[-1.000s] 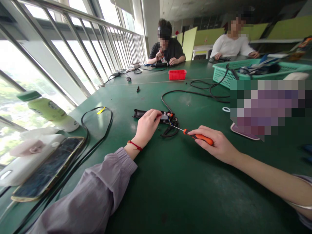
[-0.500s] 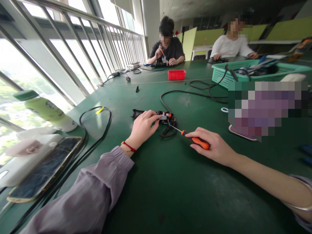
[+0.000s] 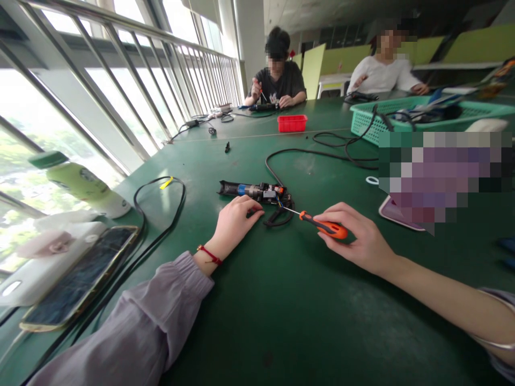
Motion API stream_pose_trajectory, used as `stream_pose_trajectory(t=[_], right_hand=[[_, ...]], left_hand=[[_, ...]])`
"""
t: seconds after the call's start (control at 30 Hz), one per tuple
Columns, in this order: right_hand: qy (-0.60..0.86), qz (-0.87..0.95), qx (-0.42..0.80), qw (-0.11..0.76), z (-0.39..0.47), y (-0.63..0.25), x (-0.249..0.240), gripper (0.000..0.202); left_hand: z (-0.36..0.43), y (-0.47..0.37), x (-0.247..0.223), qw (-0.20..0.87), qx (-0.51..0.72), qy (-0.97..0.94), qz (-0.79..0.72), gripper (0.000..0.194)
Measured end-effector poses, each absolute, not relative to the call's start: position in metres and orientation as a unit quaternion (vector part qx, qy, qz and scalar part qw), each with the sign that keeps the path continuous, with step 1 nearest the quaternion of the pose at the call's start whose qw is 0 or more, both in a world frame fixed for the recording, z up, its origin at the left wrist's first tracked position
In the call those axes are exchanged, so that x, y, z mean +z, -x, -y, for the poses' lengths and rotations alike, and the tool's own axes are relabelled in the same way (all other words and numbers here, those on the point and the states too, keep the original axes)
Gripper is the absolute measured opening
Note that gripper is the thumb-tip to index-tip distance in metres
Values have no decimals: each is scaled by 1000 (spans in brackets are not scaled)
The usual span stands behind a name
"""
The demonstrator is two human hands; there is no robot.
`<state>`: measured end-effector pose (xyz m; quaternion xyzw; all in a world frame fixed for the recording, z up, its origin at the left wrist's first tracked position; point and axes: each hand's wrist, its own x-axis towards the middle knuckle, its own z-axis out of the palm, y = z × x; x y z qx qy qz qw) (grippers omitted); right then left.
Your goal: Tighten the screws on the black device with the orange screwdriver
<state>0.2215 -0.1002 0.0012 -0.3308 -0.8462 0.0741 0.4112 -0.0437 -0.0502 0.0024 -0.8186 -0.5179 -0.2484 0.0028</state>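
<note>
An opened-up corded device (image 3: 251,191) lies on the green table, its black housing half showing a blue and metallic cylinder, small wires and an orange-red part. My left hand (image 3: 240,219), a red cord bracelet at its wrist, rests at the near side of the device. Its fingers are loosely bent with a gap by the thumb, and nothing shows in them. Between the thumb and fingers of my right hand (image 3: 360,238) is an orange and black screwdriver (image 3: 328,227). The screwdriver's thin shaft points left, its tip at the wires on the device's right end.
A red bin (image 3: 292,123) and a teal basket (image 3: 364,122) of tools stand farther back. At left are a bottle (image 3: 82,182), a phone (image 3: 80,279) and a looped black cable (image 3: 183,198). Two people sit across the table, one holding a screwdriver.
My left hand has drawn back toward me from the top of the device, uncovering its blue and metallic cylinder. The screwdriver stays at the wires, while my right hand's fingers have shifted slightly on its handle.
</note>
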Motion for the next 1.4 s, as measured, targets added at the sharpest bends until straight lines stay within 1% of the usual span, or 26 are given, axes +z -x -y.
stream_pose_trajectory(t=[0.1,0.17,0.23,0.47,0.7,0.9,1.1,1.4], right_hand=[[332,848,77,407,100,-221,1,24],[333,847,75,408,100,-220,1,23],[334,846,75,409,100,-220,1,23],[341,847,81,400,98,-221,0,24],[325,848,63,414,97,-221,0,24],[332,840,61,425,98,-222,0,26],[331,827,38,453,99,-222,2,26],[327,810,34,486,101,-222,2,26]], left_hand=[[46,39,3,7,-300,821,485,9],[41,34,4,24,-339,825,452,12],[36,28,4,49,-353,831,427,14],[20,14,4,126,-299,855,403,15],[17,18,1,181,-299,860,371,21],[18,18,2,200,-292,865,355,23],[19,19,2,214,-299,863,346,24],[16,19,0,202,-293,864,355,24]])
